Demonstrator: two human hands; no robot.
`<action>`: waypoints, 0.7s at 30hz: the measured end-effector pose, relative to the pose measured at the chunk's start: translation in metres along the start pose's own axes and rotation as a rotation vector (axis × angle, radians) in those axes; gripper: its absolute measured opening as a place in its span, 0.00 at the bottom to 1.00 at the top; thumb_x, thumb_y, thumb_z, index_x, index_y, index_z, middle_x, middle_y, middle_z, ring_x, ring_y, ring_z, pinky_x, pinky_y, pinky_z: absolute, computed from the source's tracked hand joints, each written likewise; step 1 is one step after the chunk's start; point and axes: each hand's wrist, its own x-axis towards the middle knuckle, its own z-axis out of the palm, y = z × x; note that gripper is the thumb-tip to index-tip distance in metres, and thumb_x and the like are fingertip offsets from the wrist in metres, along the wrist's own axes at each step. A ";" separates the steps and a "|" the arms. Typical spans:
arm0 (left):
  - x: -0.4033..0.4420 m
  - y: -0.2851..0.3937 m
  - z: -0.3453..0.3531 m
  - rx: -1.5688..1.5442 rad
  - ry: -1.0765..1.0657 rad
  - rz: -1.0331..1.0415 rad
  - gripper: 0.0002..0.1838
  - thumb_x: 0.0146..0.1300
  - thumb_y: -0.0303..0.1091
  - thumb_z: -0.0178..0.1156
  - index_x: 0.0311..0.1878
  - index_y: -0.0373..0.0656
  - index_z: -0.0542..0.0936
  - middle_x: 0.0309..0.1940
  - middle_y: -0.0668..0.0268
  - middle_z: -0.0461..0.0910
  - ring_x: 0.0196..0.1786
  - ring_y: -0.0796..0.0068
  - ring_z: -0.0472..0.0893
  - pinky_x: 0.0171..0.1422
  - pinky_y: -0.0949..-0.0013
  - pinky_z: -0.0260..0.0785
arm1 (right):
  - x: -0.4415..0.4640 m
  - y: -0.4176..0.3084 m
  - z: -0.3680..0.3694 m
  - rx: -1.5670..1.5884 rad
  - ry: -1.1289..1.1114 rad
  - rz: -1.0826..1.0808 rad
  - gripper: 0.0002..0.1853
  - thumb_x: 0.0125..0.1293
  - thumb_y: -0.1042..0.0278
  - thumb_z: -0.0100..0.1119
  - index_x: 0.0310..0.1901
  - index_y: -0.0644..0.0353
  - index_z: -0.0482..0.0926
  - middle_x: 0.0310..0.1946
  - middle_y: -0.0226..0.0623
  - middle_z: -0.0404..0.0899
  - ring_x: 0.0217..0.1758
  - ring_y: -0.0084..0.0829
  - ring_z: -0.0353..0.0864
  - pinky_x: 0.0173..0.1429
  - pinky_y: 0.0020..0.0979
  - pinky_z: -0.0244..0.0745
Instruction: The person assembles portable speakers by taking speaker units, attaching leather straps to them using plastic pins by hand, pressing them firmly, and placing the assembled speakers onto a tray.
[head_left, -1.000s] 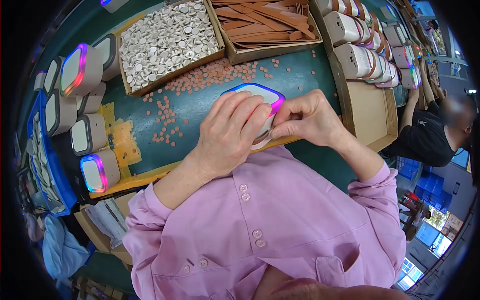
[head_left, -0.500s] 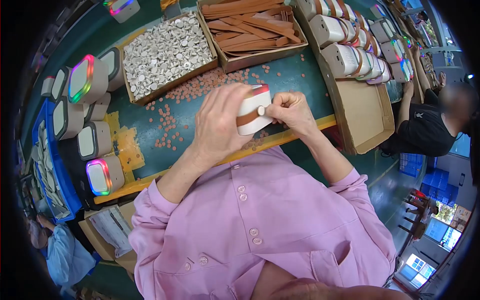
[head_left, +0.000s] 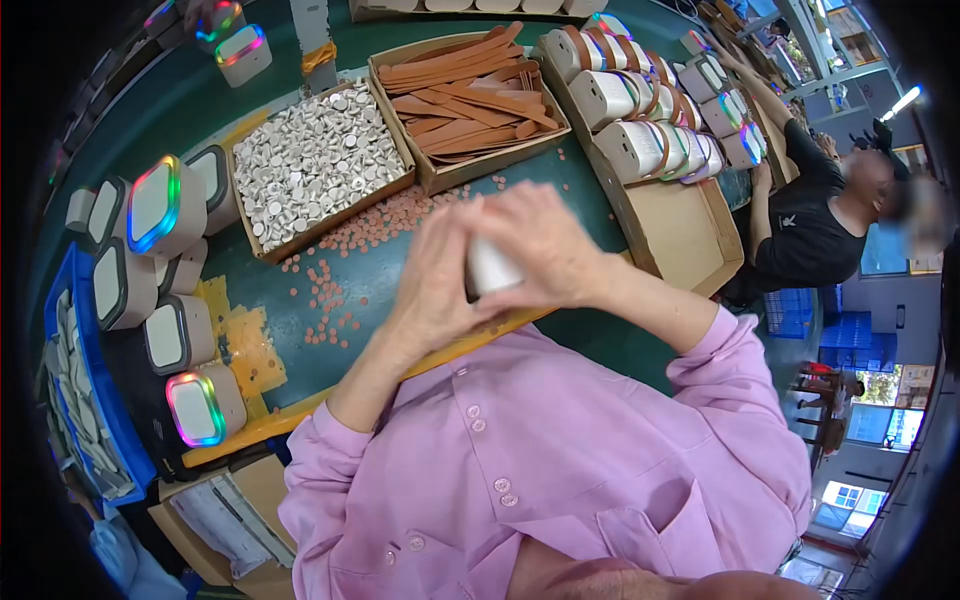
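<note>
A small white speaker [head_left: 492, 268] is between my two hands at the table's front edge; only part of its pale body shows. My left hand [head_left: 432, 262] wraps its left side. My right hand [head_left: 545, 248] lies over the top and right side, blurred a little, with its thumb along the lower edge. The brown strap and the white round cap on the speaker are hidden under my fingers. Just beyond my hands, small brown discs [head_left: 395, 215] lie scattered on the green table.
A carton of white caps [head_left: 320, 160] and a carton of brown straps [head_left: 470, 95] stand at the back. Strapped speakers [head_left: 610, 95] fill part of a long carton at right. Lit speakers [head_left: 165, 205] and a blue bin [head_left: 100, 370] are at left. A co-worker [head_left: 815, 230] stands at right.
My right hand has moved from pinching at the white cap to covering the speaker's top and right side. The strap and cap are now hidden. The camera view has shifted slightly.
</note>
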 end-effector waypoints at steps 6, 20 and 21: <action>-0.035 -0.008 0.012 0.033 -0.052 -0.134 0.54 0.47 0.48 0.73 0.72 0.35 0.56 0.52 0.53 0.72 0.53 0.48 0.73 0.58 0.53 0.69 | 0.013 -0.012 0.018 0.092 -0.120 -0.153 0.45 0.40 0.40 0.74 0.62 0.47 0.73 0.46 0.39 0.72 0.46 0.41 0.70 0.50 0.44 0.63; -0.001 -0.030 0.006 0.033 -0.019 -0.187 0.46 0.50 0.35 0.69 0.71 0.40 0.58 0.47 0.51 0.70 0.49 0.47 0.75 0.50 0.52 0.72 | 0.027 0.018 0.027 0.162 0.048 -0.096 0.41 0.43 0.40 0.72 0.60 0.50 0.75 0.47 0.42 0.74 0.46 0.44 0.72 0.49 0.45 0.65; 0.002 -0.027 0.004 0.048 0.006 -0.145 0.47 0.48 0.34 0.70 0.72 0.39 0.57 0.48 0.50 0.70 0.50 0.46 0.75 0.51 0.52 0.72 | 0.031 0.019 0.024 0.174 0.044 -0.074 0.43 0.42 0.40 0.74 0.61 0.51 0.75 0.47 0.42 0.74 0.45 0.45 0.72 0.49 0.45 0.66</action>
